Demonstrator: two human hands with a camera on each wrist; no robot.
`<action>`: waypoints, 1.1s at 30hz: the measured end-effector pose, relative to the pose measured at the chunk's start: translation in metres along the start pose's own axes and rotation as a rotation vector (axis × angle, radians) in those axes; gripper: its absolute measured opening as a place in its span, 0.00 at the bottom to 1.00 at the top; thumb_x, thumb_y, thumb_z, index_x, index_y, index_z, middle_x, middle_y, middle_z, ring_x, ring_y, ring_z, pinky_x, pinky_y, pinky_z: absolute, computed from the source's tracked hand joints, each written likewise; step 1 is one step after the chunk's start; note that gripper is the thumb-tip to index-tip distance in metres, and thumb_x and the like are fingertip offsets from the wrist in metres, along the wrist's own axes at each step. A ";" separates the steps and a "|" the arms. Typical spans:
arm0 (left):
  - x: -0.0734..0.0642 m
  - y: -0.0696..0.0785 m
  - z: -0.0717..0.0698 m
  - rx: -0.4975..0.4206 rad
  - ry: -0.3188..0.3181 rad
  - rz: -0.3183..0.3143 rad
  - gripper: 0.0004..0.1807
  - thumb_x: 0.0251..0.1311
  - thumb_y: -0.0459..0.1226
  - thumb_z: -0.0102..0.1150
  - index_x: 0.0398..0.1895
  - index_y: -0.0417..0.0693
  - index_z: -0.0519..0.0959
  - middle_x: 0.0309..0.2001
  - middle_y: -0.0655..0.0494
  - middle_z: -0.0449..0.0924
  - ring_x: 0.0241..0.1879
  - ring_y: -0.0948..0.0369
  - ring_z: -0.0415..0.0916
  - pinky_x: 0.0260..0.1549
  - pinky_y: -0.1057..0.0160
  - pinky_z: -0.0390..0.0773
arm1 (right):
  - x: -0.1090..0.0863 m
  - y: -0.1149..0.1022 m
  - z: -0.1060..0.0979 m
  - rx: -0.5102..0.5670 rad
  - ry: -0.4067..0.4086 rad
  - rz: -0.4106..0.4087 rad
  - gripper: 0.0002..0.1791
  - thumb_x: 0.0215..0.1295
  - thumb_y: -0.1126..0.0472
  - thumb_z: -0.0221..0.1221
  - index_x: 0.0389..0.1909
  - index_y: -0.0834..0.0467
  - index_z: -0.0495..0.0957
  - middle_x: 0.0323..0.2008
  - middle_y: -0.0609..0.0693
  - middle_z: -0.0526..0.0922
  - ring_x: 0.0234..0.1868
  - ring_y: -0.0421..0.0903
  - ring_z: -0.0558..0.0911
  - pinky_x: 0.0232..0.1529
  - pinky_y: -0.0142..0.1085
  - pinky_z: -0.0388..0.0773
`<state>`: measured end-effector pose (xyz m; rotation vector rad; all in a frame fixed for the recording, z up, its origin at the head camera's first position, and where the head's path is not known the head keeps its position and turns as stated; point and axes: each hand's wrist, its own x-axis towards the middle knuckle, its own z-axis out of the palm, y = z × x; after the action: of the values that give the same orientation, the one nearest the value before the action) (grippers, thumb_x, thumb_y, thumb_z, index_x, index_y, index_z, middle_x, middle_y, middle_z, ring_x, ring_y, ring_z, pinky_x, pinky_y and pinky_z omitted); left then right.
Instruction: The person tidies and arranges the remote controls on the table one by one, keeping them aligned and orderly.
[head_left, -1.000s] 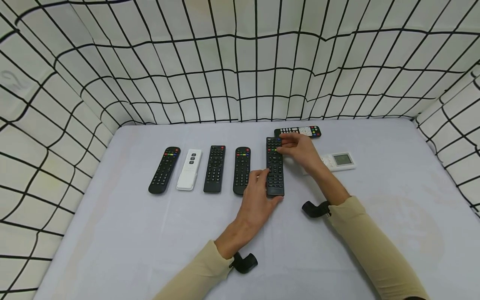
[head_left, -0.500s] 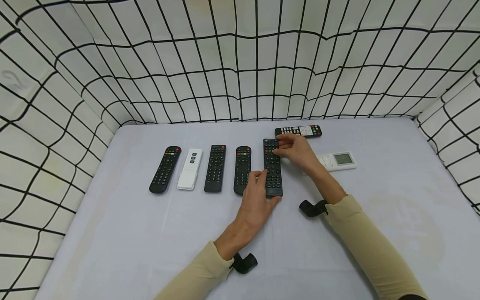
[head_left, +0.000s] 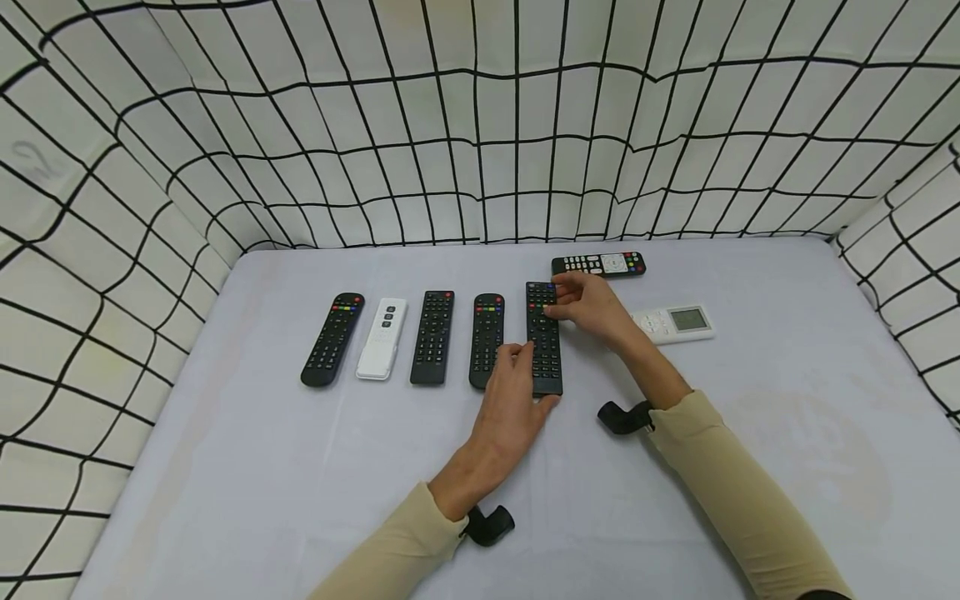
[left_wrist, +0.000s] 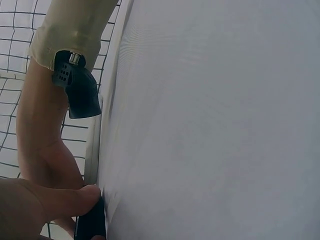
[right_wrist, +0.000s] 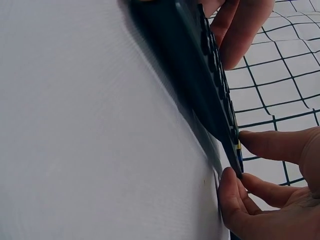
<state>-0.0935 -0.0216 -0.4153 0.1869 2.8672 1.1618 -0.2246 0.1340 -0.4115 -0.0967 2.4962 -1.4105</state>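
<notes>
A long black remote control (head_left: 545,340) lies between both hands, its keys up. My left hand (head_left: 510,417) grips its near end, thumb (left_wrist: 82,200) at the bottom edge and fingers along the left side. At the far end my right hand (head_left: 596,310) pinches its right edge. In the right wrist view the right thumb (right_wrist: 270,145) touches the key face of the remote (right_wrist: 180,65), and the other fingers curl at its end. Just left of it lies a rounded black remote (head_left: 487,333), partly behind the left fingers.
Further left, a black remote (head_left: 432,337), a white remote (head_left: 382,340) and a rounded black remote (head_left: 332,340) line up on the white tabletop (head_left: 300,467). A black remote with white keys (head_left: 615,264) lies crosswise behind the right hand. A white remote with a screen (head_left: 678,323) sits beside the right forearm.
Both hands have shifted the held remote slightly left, closer to the row, and its far end a little nearer the person. It now stands straighter. The other remotes stay put.
</notes>
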 end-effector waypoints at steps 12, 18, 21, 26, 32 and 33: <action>0.001 0.001 -0.001 -0.003 -0.030 -0.015 0.42 0.59 0.33 0.75 0.75 0.33 0.66 0.67 0.39 0.67 0.67 0.47 0.74 0.66 0.52 0.78 | 0.002 -0.001 0.000 0.007 -0.014 0.007 0.33 0.66 0.66 0.68 0.71 0.64 0.71 0.59 0.63 0.79 0.58 0.55 0.78 0.59 0.44 0.75; 0.001 0.001 -0.003 -0.002 -0.046 -0.020 0.42 0.60 0.33 0.75 0.75 0.33 0.66 0.68 0.39 0.66 0.68 0.48 0.73 0.67 0.52 0.77 | 0.003 -0.001 0.000 0.002 -0.025 0.008 0.33 0.65 0.66 0.68 0.70 0.65 0.71 0.58 0.63 0.79 0.57 0.55 0.78 0.59 0.43 0.75; 0.001 0.001 -0.004 -0.004 -0.056 -0.027 0.41 0.61 0.34 0.74 0.75 0.32 0.65 0.68 0.38 0.65 0.69 0.47 0.71 0.67 0.51 0.77 | 0.004 -0.001 0.000 -0.009 -0.030 0.003 0.33 0.66 0.65 0.68 0.70 0.65 0.71 0.59 0.64 0.79 0.58 0.56 0.78 0.59 0.44 0.76; 0.001 0.002 -0.005 -0.012 -0.084 -0.043 0.41 0.62 0.34 0.73 0.76 0.32 0.64 0.69 0.37 0.63 0.71 0.46 0.69 0.69 0.50 0.75 | 0.004 0.000 0.000 -0.023 -0.026 0.000 0.33 0.67 0.63 0.67 0.71 0.65 0.70 0.60 0.64 0.79 0.58 0.57 0.80 0.57 0.43 0.77; -0.003 0.006 -0.007 0.060 -0.065 0.000 0.42 0.63 0.37 0.73 0.75 0.31 0.64 0.70 0.37 0.63 0.72 0.47 0.66 0.69 0.52 0.75 | -0.002 0.001 -0.005 0.024 0.041 -0.004 0.30 0.72 0.60 0.64 0.71 0.65 0.70 0.60 0.64 0.79 0.56 0.56 0.81 0.50 0.38 0.82; -0.003 0.007 -0.008 0.083 -0.049 0.019 0.42 0.63 0.38 0.73 0.75 0.31 0.64 0.70 0.37 0.63 0.71 0.47 0.66 0.67 0.52 0.76 | -0.004 0.001 -0.007 0.037 0.055 -0.009 0.30 0.72 0.60 0.64 0.70 0.65 0.70 0.60 0.64 0.79 0.56 0.56 0.81 0.50 0.37 0.83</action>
<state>-0.0904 -0.0222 -0.4046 0.2428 2.8787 1.0272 -0.2226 0.1413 -0.4083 -0.0631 2.5153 -1.4812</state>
